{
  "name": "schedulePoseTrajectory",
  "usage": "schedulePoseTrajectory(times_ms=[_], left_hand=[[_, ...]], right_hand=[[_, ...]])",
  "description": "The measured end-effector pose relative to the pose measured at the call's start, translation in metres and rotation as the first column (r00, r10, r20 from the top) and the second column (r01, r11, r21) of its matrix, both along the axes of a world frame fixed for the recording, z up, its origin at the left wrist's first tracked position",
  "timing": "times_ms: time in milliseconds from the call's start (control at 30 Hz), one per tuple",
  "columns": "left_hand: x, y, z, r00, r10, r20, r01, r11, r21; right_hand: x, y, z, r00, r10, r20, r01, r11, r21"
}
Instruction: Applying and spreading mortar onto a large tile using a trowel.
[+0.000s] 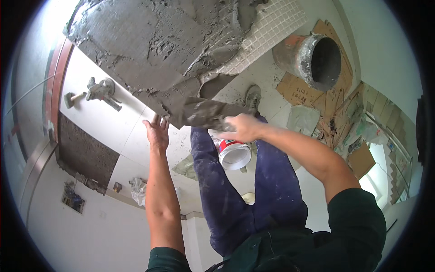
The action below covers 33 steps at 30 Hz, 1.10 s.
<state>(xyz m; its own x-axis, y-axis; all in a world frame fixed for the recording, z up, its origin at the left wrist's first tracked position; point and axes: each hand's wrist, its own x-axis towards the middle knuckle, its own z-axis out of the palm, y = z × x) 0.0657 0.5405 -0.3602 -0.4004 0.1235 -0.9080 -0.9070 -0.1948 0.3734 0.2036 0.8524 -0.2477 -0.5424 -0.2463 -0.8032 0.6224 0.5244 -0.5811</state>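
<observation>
My right hand [241, 128] grips a trowel [208, 113] smeared with wet grey mortar at the coated tile's lower edge; the blade is slightly blurred. My left hand [157, 131] has its fingertips on that edge, thumb out to the side. Thick mortar [145, 45] covers most of the tile, while its gridded back [276, 25] shows bare at the upper right. A red-and-white bucket [234, 156] stands between my legs, partly hidden by my right hand. On white floor tiles at left lie a mallet [70, 99] and a metal tool [100, 89].
A mortar-crusted bucket [308, 61] lies tipped on cardboard [294, 88] at upper right, near plastic sheeting [301, 120]. A rough dark unfinished patch [86, 149] borders the left tiles. Plastic bags [138, 190] sit by the wall. Stairs [392, 131] show at far right.
</observation>
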Motion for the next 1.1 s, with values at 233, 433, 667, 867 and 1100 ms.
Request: schedulePoseTrajectory(times_ms=[233, 433, 667, 867, 1100], left_hand=[[0.015, 0.014, 0.013, 0.972, -0.121, 0.202, 0.131, 0.991, -0.037], [0.009, 0.005, 0.028, 0.927, -0.290, 0.236, 0.307, 0.951, -0.039], [0.012, 0.000, 0.030, 0.870, -0.354, 0.344, 0.398, 0.915, -0.065], [0.022, 0.031, 0.022, 0.868, -0.381, 0.318, 0.378, 0.923, 0.074], [0.044, -0.006, 0.038, 0.815, -0.493, 0.304, 0.573, 0.764, -0.298]], right_hand=[[-0.043, -0.042, -0.056, 0.978, -0.025, -0.206, 0.107, 0.911, 0.399], [-0.077, 0.028, -0.069, 0.789, -0.518, -0.330, 0.604, 0.557, 0.571], [-0.061, 0.063, -0.090, 0.466, -0.798, -0.382, 0.803, 0.200, 0.562], [0.024, 0.093, -0.108, 0.097, -0.931, -0.351, 0.924, -0.046, 0.380], [-0.058, 0.103, -0.029, 0.552, -0.763, -0.336, 0.817, 0.413, 0.403]])
